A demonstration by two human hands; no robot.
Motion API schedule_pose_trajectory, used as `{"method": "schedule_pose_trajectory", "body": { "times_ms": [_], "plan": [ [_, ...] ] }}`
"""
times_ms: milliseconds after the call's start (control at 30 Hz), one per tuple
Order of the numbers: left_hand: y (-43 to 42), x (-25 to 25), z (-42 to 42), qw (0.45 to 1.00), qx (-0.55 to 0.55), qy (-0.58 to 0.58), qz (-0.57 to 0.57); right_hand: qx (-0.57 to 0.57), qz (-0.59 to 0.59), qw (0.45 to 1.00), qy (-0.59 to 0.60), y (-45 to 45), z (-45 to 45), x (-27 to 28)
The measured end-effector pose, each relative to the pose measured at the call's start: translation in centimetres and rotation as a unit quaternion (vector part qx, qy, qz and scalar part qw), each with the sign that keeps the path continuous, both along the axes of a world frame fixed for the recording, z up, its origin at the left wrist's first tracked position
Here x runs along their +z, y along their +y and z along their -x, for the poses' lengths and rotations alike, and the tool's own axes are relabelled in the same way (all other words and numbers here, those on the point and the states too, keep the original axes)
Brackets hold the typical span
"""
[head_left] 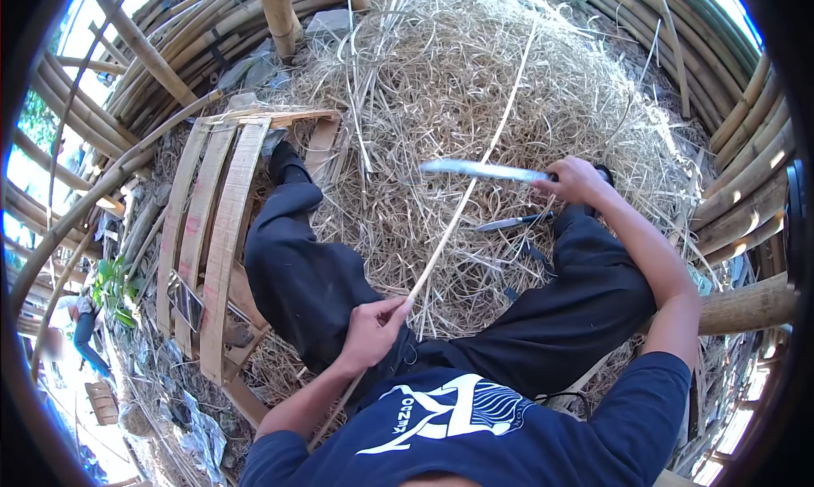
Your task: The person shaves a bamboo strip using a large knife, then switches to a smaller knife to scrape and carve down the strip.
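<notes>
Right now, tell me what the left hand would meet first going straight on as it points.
For the left hand, probably the knife in the right hand; depth is unclear, so the shavings might come first.

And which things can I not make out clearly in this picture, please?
All in the head view:
Large knife: most of its handle is hidden inside the right hand.
Long strip: its near end is lost behind the dark shirt; the left hand covers another part.
Wooden slats: their red marks are too faint to read.
Background person: too small and blurred.
</notes>
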State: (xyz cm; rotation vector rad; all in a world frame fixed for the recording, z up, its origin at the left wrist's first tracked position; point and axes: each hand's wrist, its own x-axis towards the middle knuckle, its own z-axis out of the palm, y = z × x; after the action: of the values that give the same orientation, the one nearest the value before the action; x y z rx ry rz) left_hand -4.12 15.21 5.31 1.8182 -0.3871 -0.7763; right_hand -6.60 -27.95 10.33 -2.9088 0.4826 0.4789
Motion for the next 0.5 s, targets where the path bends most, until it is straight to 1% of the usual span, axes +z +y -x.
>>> {"method": "schedule_pose_trajectory", "body": {
  "times_ms": [33,67,133,167,200,233,267,333,367,500],
  "plan": [
    [-0.1,-0.2,0.5,1.0,-0.003,0.006,-0.001,-0.041,-0.002,0.999,0.007,-0.4,0.0,-0.1],
    [-0.3,-0.1,0.8,1.0,-0.005,0.015,0.006,-0.047,-0.005,0.999,0.006,-1.0,0.2,-0.7],
    [-0.7,1.4,0.4,0.992,-0.021,0.116,-0.042,-0.064,0.022,0.997,-0.047,-1.4,0.7,-1.7],
    [-0.8,1.2,0.2,0.992,-0.024,0.116,-0.046,-0.067,0.01,0.997,-0.049,-1.6,0.9,-2.0],
    [-1.0,0.7,0.1,0.989,-0.052,0.124,-0.056,-0.07,0.008,0.996,-0.047,-1.5,0.8,-1.8],
    [-1.2,0.2,0.0,0.986,-0.079,0.132,-0.067,-0.073,0.008,0.997,-0.016,-1.4,0.7,-1.7],
    [-1.5,-0.2,-0.1,0.985,-0.081,0.135,-0.069,-0.075,0.007,0.997,0.014,-1.3,0.5,-1.5],
    [-2.3,-1.0,-0.5,0.973,-0.156,0.094,-0.143,-0.075,0.002,0.997,0.032,-1.2,0.6,-1.4],
    [-2.7,-1.9,-0.5,0.973,-0.152,0.112,-0.135,-0.065,0.013,0.997,0.031,-1.3,0.6,-1.5],
    [-5.1,-2.4,0.0,0.979,-0.127,0.111,-0.116,-0.051,0.027,0.998,0.034,-2.0,0.7,-2.4]
  ]
}}
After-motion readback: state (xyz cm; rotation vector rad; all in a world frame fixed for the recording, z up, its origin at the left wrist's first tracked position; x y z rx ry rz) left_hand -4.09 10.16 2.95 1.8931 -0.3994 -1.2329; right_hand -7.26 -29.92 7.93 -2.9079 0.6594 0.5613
